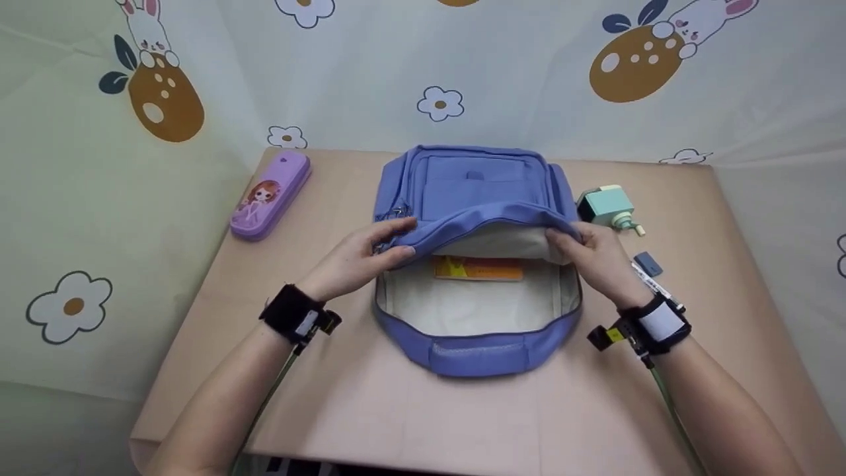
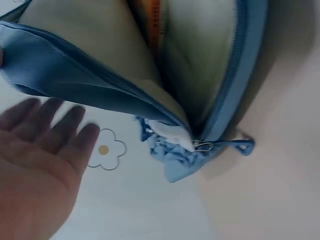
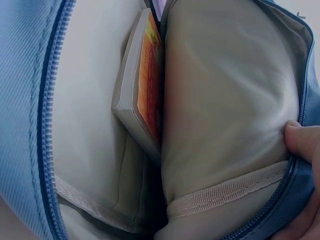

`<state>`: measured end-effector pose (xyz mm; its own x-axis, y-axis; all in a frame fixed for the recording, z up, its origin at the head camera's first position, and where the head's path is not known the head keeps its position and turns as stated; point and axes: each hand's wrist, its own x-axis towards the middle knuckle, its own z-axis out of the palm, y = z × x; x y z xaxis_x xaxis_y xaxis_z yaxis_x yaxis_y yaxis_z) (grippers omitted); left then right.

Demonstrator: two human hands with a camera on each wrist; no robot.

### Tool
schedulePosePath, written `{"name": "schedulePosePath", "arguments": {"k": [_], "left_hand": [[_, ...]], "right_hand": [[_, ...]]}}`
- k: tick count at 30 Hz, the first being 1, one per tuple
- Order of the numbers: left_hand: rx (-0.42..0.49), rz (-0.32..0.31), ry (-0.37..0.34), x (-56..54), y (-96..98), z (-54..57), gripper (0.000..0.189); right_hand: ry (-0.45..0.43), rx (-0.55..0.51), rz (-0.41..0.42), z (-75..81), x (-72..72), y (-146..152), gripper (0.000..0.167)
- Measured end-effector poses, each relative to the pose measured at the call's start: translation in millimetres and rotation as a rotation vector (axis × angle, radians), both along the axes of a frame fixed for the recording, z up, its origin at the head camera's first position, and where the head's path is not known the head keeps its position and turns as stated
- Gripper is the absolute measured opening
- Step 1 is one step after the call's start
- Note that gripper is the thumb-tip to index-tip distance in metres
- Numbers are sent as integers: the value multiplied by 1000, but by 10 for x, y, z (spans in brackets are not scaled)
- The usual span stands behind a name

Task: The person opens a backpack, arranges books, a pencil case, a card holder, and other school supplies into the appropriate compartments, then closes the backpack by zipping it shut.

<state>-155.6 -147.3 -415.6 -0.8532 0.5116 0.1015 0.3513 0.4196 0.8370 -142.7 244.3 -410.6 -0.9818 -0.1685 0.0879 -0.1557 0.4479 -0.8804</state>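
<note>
A blue backpack (image 1: 479, 357) lies on the table with its main compartment unzipped and its front flap (image 1: 489, 215) raised. My right hand (image 1: 598, 258) pinches the flap's right edge, its thumb (image 3: 300, 137) on the pale lining and its fingers outside. At the flap's left corner is my left hand (image 1: 353, 258); in the left wrist view its fingers (image 2: 65, 130) are extended and spread just beneath the flap. Inside the bag sits an orange-covered book (image 1: 479, 268), partly hidden by the flap; the right wrist view shows its thick page block. A zipper pull (image 2: 242, 146) hangs at the opening's end.
A purple pencil case (image 1: 271, 197) lies at the back left. Right of the backpack stand a mint-green pencil sharpener (image 1: 607, 206) with a crank, a small blue-grey block (image 1: 648, 264) and a white pen (image 1: 651, 281), partly behind the right wrist. A patterned curtain (image 1: 370, 73) surrounds the table.
</note>
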Motion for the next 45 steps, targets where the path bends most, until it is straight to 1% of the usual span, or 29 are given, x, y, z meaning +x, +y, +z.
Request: {"name": "schedulePosePath", "arguments": {"k": [2, 4, 6, 8, 9, 10, 11, 13, 14, 16, 19, 20, 22, 25, 27, 29, 33, 37, 39, 45], "left_hand": [[-19, -25, 27, -3, 10, -51, 51], [-57, -50, 94, 5, 30, -64, 47], [-115, -69, 185, 20, 41, -65, 46], [-151, -84, 259, 33, 42, -81, 46], [-159, -91, 293, 41, 41, -94, 46], [-162, -95, 321, 51, 36, -110, 45], [-160, -94, 346, 62, 31, -127, 44], [-147, -94, 380, 80, 23, -155, 40], [-141, -96, 389, 86, 19, -167, 39], [-137, -106, 392, 101, 10, -182, 39], [-152, -130, 401, 120, -6, -203, 40], [-158, -141, 406, 127, -12, -211, 41], [-165, -163, 424, 146, -26, -226, 41], [-161, -201, 453, 171, -39, -255, 39], [-167, -225, 484, 185, -47, -278, 37], [-179, -247, 518, 199, -54, -303, 36], [-220, -281, 575, 237, -78, -358, 39], [-269, -310, 585, 277, -91, -408, 40], [-297, -320, 577, 294, -93, -432, 40], [-341, -352, 559, 323, -97, -528, 36]], "right_hand": [[5, 0, -4, -100, -43, 38, 42], [5, -1, -11, -109, -36, 37, 42], [14, 9, -12, -93, -17, 31, 42], [27, 16, -7, -16, 38, -7, 41], [36, 18, 0, 19, 66, -30, 41], [52, 21, 9, 8, 67, -30, 41], [73, 21, 22, -6, 66, -29, 40], [123, 22, 50, -86, 43, -5, 40], [142, 24, 61, -137, 29, 13, 39], [160, 34, 62, -233, 15, 52, 30], [142, 58, 39, -351, 30, 105, 14], [130, 67, 34, -373, 47, 114, 15], [127, 83, 39, -403, 78, 127, 24], [132, 88, 98, -446, 112, 154, 35], [128, 76, 135, -486, 131, 182, 40], [117, 63, 167, -513, 154, 204, 42], [81, 61, 206, -550, 207, 246, 40], [33, 72, 266, -557, 268, 301, 39], [28, 85, 306, -561, 298, 323, 40], [71, 164, 436, -631, 348, 369, 54]]}}
